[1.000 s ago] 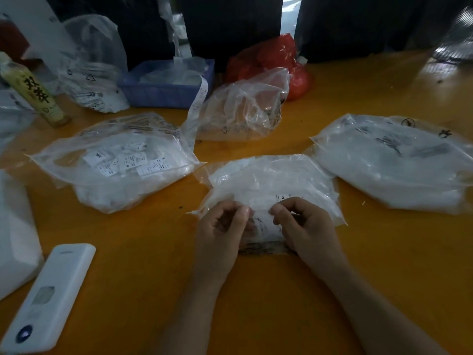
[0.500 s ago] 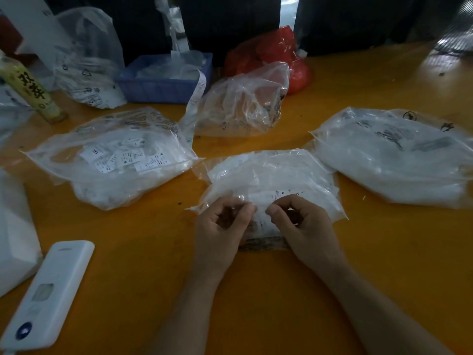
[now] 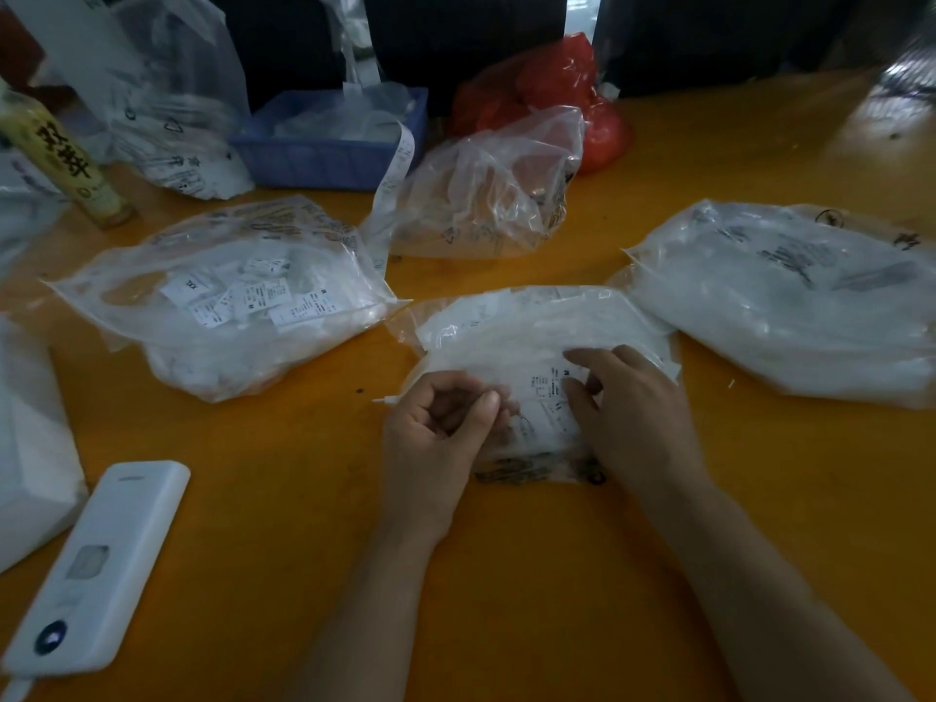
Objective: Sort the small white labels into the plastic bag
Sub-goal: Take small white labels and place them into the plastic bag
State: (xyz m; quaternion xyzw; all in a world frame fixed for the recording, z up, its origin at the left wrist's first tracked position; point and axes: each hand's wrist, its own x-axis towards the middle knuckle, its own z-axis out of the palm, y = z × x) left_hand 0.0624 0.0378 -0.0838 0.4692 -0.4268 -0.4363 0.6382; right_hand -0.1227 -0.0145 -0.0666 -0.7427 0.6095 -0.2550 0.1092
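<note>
The clear plastic bag of small white printed labels (image 3: 532, 342) lies on the orange bench (image 3: 304, 499), directly before the person. The left hand (image 3: 435, 433) rests at the bag's near left edge, fingers curled, thumb and forefinger pinching the film. The right hand (image 3: 633, 412) lies on the bag, fingers spread and loosely bent, pressing a printed label. A second clear label bag (image 3: 223, 301) lies to the left.
</note>
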